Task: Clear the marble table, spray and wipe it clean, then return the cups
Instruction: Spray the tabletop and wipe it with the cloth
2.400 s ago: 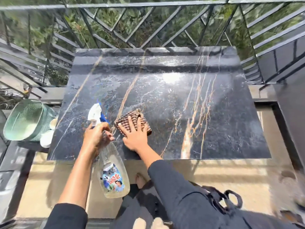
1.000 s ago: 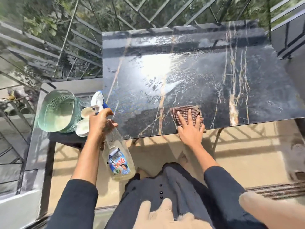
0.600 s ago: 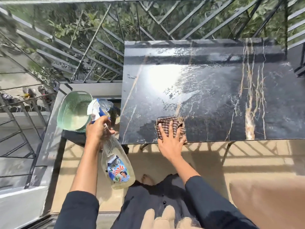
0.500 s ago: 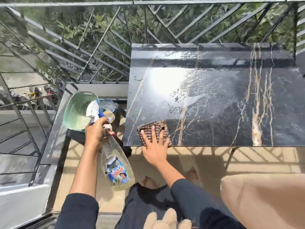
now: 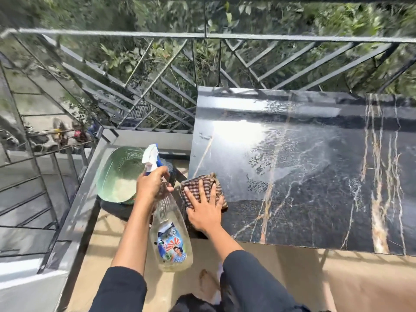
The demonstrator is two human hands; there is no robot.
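Soft, limp cloth (image 5: 206, 177) lies at the near-left corner of the surface (image 5: 315, 176), likely best pressed flat, as the right hand (image 5: 203, 213) does, fingers (image 5: 200, 190) spread; the left hand (image 5: 153, 184) grips the bottle (image 5: 172, 242) neck.

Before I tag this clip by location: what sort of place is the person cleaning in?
Most likely an outdoor balcony or terrace. A metal railing fences it in, leafy greenery fills the view beyond, and hard sunlight glares off the marble table.

Open passage over marble table (image 5: 315, 176) rightward; basket (image 5: 117, 174) blocks the left.
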